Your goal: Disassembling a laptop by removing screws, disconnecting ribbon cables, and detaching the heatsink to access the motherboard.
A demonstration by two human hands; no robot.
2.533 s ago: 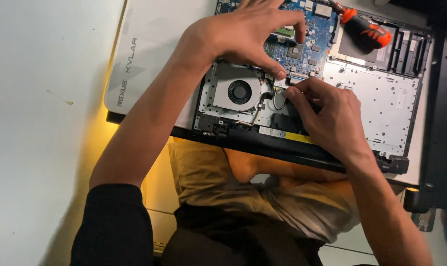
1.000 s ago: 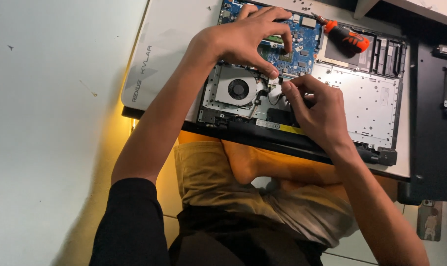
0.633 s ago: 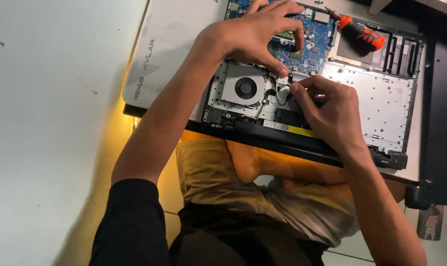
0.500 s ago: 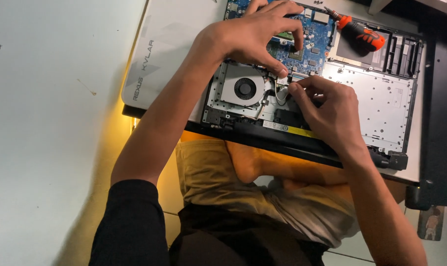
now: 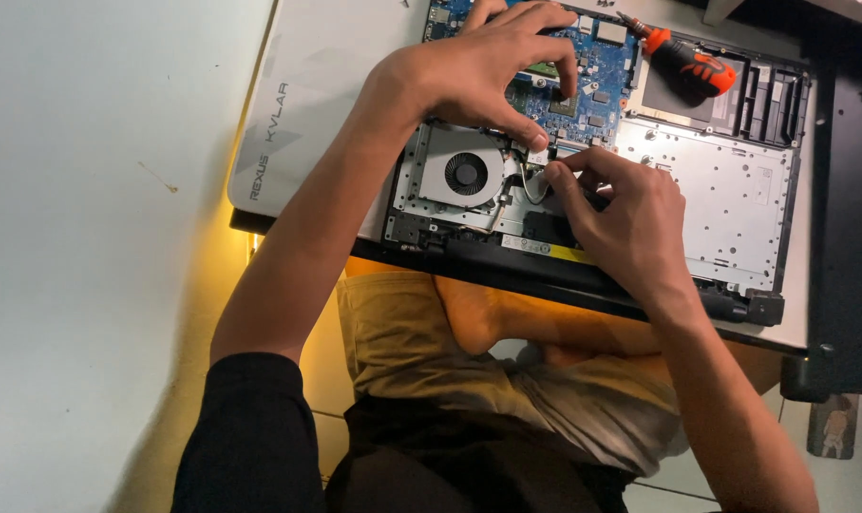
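Right hand [image 5: 630, 223] pinches a thin cable [image 5: 533, 182] beside the laptop fan [image 5: 466, 174]; left hand's [image 5: 478, 66] fingertip presses just above.

An informal home repair corner: an opened laptop [image 5: 592, 180] with bare blue circuit board [image 5: 592, 71] and cooling fan [image 5: 466, 174] lies on a low bench [image 5: 336, 76], a screwdriver [image 5: 682, 59] nearby, tiled floor [image 5: 322, 418] below.

Single head-worn view, steeply downward, close over the opened laptop [image 5: 583, 190].
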